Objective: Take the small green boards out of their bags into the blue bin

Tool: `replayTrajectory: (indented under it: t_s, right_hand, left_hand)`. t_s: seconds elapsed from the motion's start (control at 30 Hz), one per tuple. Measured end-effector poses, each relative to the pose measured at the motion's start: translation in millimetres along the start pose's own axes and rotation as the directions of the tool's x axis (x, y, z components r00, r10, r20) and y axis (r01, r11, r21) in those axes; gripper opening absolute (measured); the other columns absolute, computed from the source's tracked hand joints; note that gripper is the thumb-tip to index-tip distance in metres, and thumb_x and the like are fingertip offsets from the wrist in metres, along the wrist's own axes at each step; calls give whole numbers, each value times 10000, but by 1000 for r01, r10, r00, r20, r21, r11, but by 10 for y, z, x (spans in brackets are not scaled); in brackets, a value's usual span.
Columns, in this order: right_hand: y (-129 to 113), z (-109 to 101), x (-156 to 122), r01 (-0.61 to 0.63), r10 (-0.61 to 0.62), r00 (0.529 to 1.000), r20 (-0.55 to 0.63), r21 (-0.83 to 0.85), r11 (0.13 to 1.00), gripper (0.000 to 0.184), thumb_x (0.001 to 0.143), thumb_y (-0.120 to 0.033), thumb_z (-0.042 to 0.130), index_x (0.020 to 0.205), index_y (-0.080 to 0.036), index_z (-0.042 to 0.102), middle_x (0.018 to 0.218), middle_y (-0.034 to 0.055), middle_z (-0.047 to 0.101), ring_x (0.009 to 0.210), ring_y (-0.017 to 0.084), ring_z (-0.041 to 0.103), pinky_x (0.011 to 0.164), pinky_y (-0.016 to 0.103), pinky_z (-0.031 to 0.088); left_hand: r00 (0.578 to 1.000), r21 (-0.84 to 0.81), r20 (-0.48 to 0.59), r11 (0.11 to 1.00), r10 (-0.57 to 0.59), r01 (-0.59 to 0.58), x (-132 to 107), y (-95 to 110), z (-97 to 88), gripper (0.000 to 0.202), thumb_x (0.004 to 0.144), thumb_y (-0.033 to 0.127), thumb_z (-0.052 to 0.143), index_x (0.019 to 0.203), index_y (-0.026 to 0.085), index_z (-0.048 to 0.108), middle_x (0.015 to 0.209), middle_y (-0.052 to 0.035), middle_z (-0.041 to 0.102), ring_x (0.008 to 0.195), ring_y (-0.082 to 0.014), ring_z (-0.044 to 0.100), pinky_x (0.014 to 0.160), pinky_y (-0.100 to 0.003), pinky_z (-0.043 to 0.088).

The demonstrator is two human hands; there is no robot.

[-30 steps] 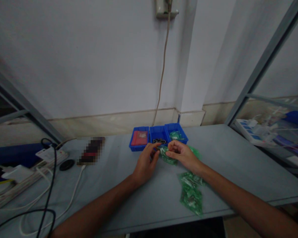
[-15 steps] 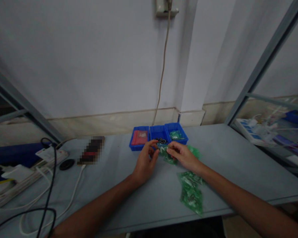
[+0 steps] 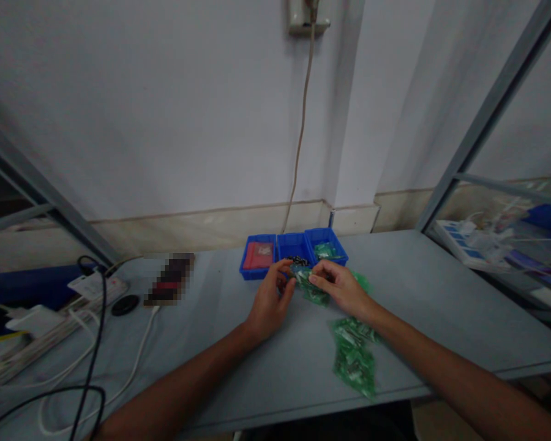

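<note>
Head view: both hands meet just in front of the middle blue bin (image 3: 292, 237), the centre one of 3 small bins set side by side near the wall on the grey worktop (image 3: 441, 294). The left hand (image 3: 269, 303) and the right hand (image 3: 342, 288) are each closed in a thumb-and-fingertip pinch on the same green plastic bag (image 3: 313, 293). The left takes the end nearer the middle blue bin's front wall and the right takes the top edge on the other side. The bag hangs low between them, touching or just above the worktop; I cannot tell which. It looks like thin, glossy film with small pale parts loose inside. By my judgement it is light, limp and a little slippery, and its contents would slide toward whichever end drops. The edges or a corner of the film, clear of the lumpy contents, look like the surest hold. To the left of the middle blue bin stands the bin with red contents (image 3: 257, 275). To its right is the bin holding green packets (image 3: 324, 232). More green bags (image 3: 353, 361) lie in a loose trail in front of the middle blue bin and to its right, under the right forearm.
</note>
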State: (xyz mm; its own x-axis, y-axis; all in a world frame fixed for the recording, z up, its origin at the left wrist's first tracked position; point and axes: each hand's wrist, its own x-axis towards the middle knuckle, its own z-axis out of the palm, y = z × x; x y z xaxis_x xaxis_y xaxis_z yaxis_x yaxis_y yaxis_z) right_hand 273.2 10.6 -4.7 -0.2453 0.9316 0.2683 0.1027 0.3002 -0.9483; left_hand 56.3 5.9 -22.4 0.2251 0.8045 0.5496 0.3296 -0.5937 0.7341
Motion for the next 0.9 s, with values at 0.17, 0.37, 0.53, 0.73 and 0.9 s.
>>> replayTrajectory:
  t_s: [0.17,0.37,0.53,0.73,0.9]
  right_hand:
    - [12,-2,7,-33,33,999,17,8,999,432,880,-614,763,834,-207,628,742,-27,552,676,151,492,623,279,371]
    - [76,8,23,-35,34,999,16,29,999,408,871,-610,758,879,-216,656,742,-31,553,683,158,491,630,280,376]
    - [79,11,7,-30,30,1000,7,33,999,387,874,-583,764,867,-219,631,760,-30,546,683,156,491,627,281,372]
    - [76,33,9,13,-13,1000,-28,-2,1000,330,913,-521,720,839,-221,606,756,-28,515,707,166,481,661,290,381]
    - [55,49,-10,47,-53,996,-69,-88,995,209,922,-404,692,862,-226,599,768,-23,532,720,175,501,677,294,392]
  left_hand:
    - [999,24,-33,1000,-10,10,5,18,-7,365,1036,247,599,1393,232,526,1021,-19,628,757,-133,585,758,-271,526]
    - [998,18,-59,1000,-16,17,13,15,-7,330,1040,270,601,1363,225,551,1025,-24,644,779,-144,595,778,-284,528]
    - [999,11,-48,1000,-5,6,7,-12,4,333,1047,286,599,1371,232,545,1042,-31,647,793,-148,600,766,-280,526]
    - [1000,-12,-31,1000,-4,4,17,47,-5,334,1041,286,609,1362,226,537,1020,-25,639,759,-136,591,730,-267,522]
    - [1000,-22,-14,1000,2,-3,10,48,-6,348,1026,228,607,1365,232,529,1020,-24,639,765,-135,593,733,-268,517]
